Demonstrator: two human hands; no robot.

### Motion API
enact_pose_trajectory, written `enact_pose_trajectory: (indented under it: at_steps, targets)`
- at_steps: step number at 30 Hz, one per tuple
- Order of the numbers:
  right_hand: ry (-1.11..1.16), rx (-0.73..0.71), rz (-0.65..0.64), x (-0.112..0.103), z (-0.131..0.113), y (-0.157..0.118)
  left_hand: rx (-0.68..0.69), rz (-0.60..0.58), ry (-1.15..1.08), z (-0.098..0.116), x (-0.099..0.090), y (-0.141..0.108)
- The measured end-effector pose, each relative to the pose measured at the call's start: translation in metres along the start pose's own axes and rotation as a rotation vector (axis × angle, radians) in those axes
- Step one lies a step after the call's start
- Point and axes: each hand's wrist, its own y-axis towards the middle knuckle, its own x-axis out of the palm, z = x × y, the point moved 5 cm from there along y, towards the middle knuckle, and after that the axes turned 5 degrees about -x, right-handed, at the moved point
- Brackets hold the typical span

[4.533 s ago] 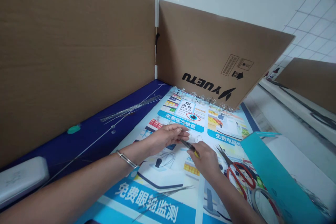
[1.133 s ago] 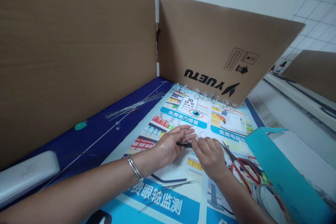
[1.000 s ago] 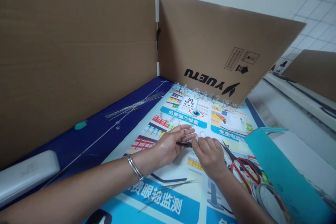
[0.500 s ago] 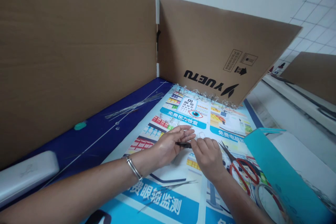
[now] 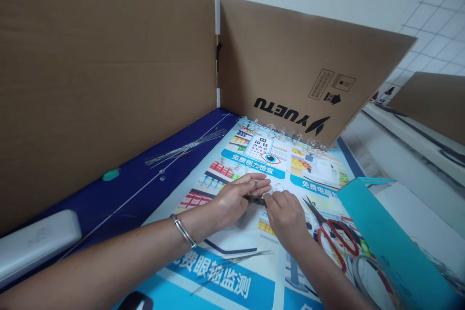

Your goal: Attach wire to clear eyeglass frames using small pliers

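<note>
Near the middle of the head view, my left hand (image 5: 236,198) is turned palm up, its fingers curled close together around something thin, too small to make out. Just right of it, my right hand (image 5: 286,215) is wrapped round a small dark tool (image 5: 255,200), whose dark end points into my left palm. A thin wire loop (image 5: 278,187) rises beside my right fingers. Below the hands, several thin wires (image 5: 236,264) lie on the printed sheet (image 5: 221,295). Red-handled scissors (image 5: 332,232) rest partly open to the right.
Tall cardboard panels (image 5: 109,68) stand at left and back, with wire pieces (image 5: 286,131) along the back one's foot. More wires (image 5: 185,147) lie on the blue surface. A white case (image 5: 39,242) is at left; a tape roll (image 5: 374,281) and teal box (image 5: 392,237) are at right.
Both hands have stayed almost in place; the dark tool between them has shifted very slightly.
</note>
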Motion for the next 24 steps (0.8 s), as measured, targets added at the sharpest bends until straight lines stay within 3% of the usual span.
enact_pose_trajectory:
  at_steps: [6, 14, 24]
  targets:
    - [0.176, 0.074, -0.018, 0.002, 0.003, 0.000, -0.001, -0.063, 0.001, 0.002, 0.000, 0.001]
    - [0.502, 0.251, -0.242, 0.008, 0.008, 0.002, -0.039, -0.137, 0.075, 0.004, 0.002, 0.001]
    - [0.972, 0.400, -0.352, 0.014, 0.013, 0.001, -0.047, -0.185, 0.094, 0.000, 0.001, 0.000]
